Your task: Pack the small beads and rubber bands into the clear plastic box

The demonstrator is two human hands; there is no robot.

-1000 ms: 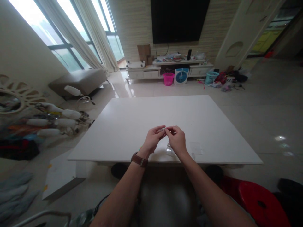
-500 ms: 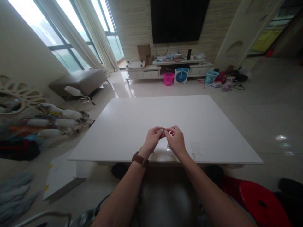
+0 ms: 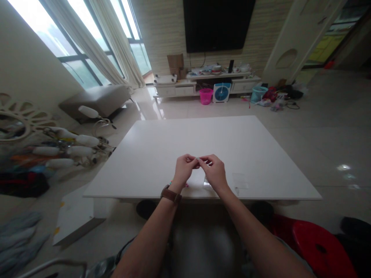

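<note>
Above the near part of a white table (image 3: 185,135), my left hand (image 3: 184,169) and my right hand (image 3: 213,170) meet at their fingertips. Both are closed in a pinch around a tiny pale object (image 3: 197,158), too small to name. A brown-strapped watch (image 3: 171,194) and a colourful beaded bracelet, mostly hidden, are on my left wrist. Under my right hand lies a small clear, shiny item (image 3: 206,183), partly covered. To the right of that hand, a flat transparent piece (image 3: 240,180) rests on the tabletop.
A red stool (image 3: 321,247) stands at the near right. On the left are a white box (image 3: 78,216) and a lamp with several white shades (image 3: 87,140). Beyond the table are a pink basket (image 3: 206,96), a box fan (image 3: 222,93) and a low TV cabinet (image 3: 185,91).
My left hand has shifted slightly left and turned, and its fingers are drawn closer together. Less of the small object shows between the fingertips. My right hand has barely moved.
</note>
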